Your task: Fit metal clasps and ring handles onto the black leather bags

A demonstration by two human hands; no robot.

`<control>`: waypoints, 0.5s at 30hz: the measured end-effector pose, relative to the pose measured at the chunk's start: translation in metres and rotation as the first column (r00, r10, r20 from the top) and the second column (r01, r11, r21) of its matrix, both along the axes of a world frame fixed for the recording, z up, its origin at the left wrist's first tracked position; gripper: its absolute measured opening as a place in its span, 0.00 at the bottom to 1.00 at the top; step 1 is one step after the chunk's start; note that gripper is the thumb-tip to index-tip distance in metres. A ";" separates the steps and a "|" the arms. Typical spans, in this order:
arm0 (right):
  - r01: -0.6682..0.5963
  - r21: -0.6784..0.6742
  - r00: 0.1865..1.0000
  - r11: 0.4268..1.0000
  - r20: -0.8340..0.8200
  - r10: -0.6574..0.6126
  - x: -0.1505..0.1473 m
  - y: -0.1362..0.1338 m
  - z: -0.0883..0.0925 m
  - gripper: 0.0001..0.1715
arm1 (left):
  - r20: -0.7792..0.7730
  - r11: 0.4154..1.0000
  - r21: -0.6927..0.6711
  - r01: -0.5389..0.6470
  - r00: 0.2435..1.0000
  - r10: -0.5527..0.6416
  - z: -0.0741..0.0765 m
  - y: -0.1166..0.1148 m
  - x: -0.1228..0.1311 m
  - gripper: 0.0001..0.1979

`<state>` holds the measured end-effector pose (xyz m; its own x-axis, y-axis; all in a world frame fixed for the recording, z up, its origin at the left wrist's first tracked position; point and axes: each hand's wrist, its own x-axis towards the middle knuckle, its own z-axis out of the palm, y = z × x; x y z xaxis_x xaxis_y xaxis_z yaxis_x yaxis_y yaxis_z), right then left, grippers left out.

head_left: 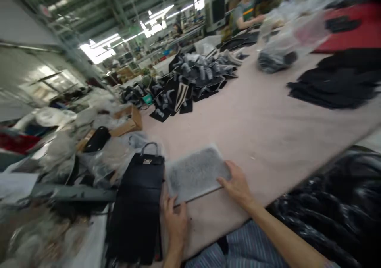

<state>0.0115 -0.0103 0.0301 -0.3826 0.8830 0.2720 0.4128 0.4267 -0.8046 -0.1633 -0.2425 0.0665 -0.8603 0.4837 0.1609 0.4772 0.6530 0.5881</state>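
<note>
A flat grey speckled pad [195,174] lies near the front edge of the long pale table [262,125]. My left hand [175,220] rests at the pad's near left corner, fingers stretched flat. My right hand [237,182] lies on the pad's right corner, fingers spread over its edge. A black handbag [137,204] with a grey handle and a small metal clasp lies flat just left of my left hand, touching the pad's left side.
Piles of black and grey fabric pieces [190,83] sit mid-table. Stacked black sheets [339,81] lie at right, with plastic bags [282,45] behind them. A cardboard box [127,121] and plastic wrapping clutter the left. A person [247,10] works at the far end.
</note>
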 end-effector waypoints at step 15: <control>0.000 0.284 0.999 0.959 0.050 -0.015 0.010 -0.012 -0.003 0.50 | -0.066 0.971 0.237 0.029 0.998 -0.013 -0.016 -0.015 0.020 0.14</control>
<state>0.0214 -0.0219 0.0267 -0.3965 0.7753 0.4916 0.4543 0.6311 -0.6288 -0.1432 -0.2578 0.0507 -0.8346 0.4430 0.3275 0.5309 0.4879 0.6929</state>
